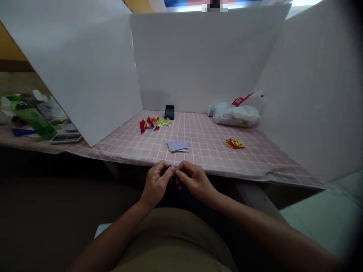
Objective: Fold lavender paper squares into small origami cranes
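Note:
At the table's front edge, my left hand (157,180) and my right hand (195,182) meet with thumbs and fingertips pinched together. Whatever lies between the fingertips is too small and covered to make out. Just beyond them is a small stack of paper squares (177,146), lilac on top with yellow below. Farther back on the left sits a pile of small folded paper shapes (153,124) in red, orange, yellow and blue. Flat red and yellow cut-out pieces (235,143) lie to the right.
A dark phone-like device (169,112) leans near the back panel (204,60). At the back right rests a white plastic bag (238,115). White panels flank the pink checked tablecloth (204,132). Beyond the left panel are a green bottle (34,119) and a scale (66,138).

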The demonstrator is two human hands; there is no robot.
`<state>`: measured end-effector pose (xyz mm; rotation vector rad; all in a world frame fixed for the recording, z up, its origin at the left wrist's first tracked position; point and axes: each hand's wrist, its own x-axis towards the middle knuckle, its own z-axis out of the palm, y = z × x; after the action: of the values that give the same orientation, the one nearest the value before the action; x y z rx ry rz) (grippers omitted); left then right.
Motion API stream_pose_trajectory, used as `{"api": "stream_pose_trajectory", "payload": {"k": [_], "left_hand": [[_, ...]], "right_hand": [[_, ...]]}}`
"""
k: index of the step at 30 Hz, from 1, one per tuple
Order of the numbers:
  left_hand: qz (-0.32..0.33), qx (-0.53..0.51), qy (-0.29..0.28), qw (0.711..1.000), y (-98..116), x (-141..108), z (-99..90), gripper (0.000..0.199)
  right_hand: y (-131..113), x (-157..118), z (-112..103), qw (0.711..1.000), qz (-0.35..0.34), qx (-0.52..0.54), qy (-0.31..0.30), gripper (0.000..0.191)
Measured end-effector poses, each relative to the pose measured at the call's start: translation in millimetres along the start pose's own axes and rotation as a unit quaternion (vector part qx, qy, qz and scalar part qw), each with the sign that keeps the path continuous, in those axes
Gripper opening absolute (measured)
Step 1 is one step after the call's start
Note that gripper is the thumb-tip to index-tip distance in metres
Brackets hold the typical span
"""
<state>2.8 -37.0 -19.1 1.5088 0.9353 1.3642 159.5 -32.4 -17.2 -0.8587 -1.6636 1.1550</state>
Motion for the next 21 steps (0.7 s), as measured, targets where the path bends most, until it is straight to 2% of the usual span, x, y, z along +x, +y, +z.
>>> {"api": "stream_pose_trajectory", "payload": {"k": [3,6,11,21], "left_hand": [[0.027,0.042,0.017,0.999,0.5,-1.3,-0.8,0.031],[0.023,0.042,0.032,0.998,-1.7,-1.3,0.9,0.035],[-0.031,-0.032,0.012,0.999,-3.2,-0.6,2.3,0.02],[0.004,0.008,0.031,0.999,-3.4,-7.4,4.8,0.027]], "right_hand": [[-1.7,-1.2,1.8,1.0,0.013,-0.001,-0.014,0.023],[-3.5,-1.7,2.0,1.0,0.013,-0.011,-0.007,0.022],[-2.7,-1.8,-0.7,0.999,0.003,-0.03,0.027,0.023],[-6.6,-5.8,3.6,0.992,-0.064,-0.112,0.005,0.026]]}}
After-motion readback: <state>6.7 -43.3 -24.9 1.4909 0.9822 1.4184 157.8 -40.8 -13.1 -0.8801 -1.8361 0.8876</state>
